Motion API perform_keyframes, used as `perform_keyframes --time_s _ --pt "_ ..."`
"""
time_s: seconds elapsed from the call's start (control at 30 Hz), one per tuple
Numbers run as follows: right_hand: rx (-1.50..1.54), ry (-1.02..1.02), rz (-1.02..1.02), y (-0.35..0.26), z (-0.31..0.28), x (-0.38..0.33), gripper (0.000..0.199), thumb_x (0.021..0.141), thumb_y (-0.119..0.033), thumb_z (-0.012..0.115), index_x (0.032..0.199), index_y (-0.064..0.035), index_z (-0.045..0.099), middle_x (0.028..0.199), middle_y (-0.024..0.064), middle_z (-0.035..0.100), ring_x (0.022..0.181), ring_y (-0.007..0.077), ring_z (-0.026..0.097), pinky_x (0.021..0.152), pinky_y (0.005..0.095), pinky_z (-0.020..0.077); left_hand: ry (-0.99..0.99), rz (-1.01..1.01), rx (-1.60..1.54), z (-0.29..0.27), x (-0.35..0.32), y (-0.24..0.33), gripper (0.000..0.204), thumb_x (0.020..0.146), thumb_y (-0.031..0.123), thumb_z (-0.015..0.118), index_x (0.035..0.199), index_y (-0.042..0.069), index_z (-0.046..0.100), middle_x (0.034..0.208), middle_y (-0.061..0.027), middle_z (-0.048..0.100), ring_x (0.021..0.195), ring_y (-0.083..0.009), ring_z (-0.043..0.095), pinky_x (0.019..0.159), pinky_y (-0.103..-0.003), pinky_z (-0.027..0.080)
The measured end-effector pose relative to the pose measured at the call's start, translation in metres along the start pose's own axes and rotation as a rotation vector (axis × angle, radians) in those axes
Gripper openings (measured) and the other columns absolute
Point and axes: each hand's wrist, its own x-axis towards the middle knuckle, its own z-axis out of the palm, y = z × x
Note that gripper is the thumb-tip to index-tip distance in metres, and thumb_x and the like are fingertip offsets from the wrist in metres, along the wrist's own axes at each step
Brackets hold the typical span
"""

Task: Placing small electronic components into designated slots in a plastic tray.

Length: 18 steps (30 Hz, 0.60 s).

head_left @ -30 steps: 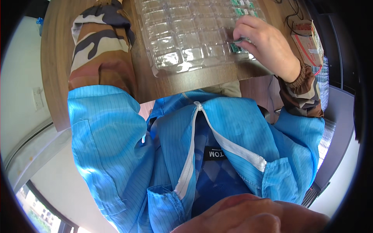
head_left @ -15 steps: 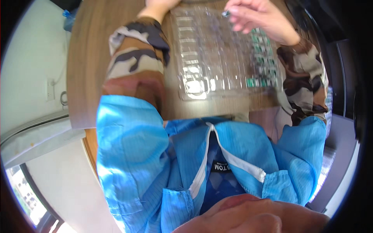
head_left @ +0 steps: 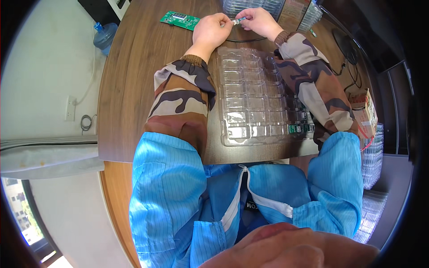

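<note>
Bare tabletop (head_left: 134,80) left of the left hand (head_left: 210,29): open passage. Clear plastic tray (head_left: 250,102) fills the space between the forearms. Green circuit board (head_left: 180,19) lies far-left; stacked trays (head_left: 252,6) and a box (head_left: 292,11) block beyond the right hand (head_left: 259,20).

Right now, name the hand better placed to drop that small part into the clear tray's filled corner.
Probably the right hand. Both hands pinch the small part, but the green pieces sit in the clear tray on its right side, under the right forearm. The left hand would have to cross over.

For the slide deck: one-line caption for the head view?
Both hands pinch a small part above a clear compartment tray.
</note>
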Motion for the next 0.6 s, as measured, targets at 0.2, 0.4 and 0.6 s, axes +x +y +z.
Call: perform_keyframes --time_s 0.2,0.4,0.6 --pt "0.191 -0.021 0.007 -0.006 -0.001 -0.003 0.018 0.074 -0.006 0.059 0.091 -0.0005 0.062 0.078 0.0077 0.062 0.068 0.0132 0.061 0.063 0.0227 0.051 0.004 -0.035 0.016 0.0 -0.001 0.001 0.024 0.072 0.031 0.06 0.079 0.009 0.062 0.064 -0.0048 0.059 0.06 -0.0191 0.056 0.057 -0.029 0.043" --pt "0.302 -0.024 -0.002 0.01 0.006 0.003 0.018 0.074 -0.007 0.06 0.09 0.0022 0.061 0.081 0.0092 0.063 0.07 0.0135 0.062 0.063 0.0223 0.0514 0.013 -0.06 0.014 0.001 -0.002 0.001 0.024 0.071 0.032 0.06 0.08 0.009 0.063 0.066 -0.0046 0.061 0.061 -0.0186 0.057 0.057 -0.028 0.044" --pt "0.217 0.02 0.053 -0.001 0.016 -0.001 0.018 0.074 -0.008 0.06 0.089 0.001 0.062 0.078 0.009 0.064 0.068 0.0124 0.062 0.062 0.0221 0.0511 0.012 -0.076 0.039 -0.001 -0.003 -0.001 0.024 0.071 0.031 0.061 0.079 0.009 0.064 0.067 -0.0056 0.061 0.061 -0.0195 0.058 0.057 -0.029 0.044"
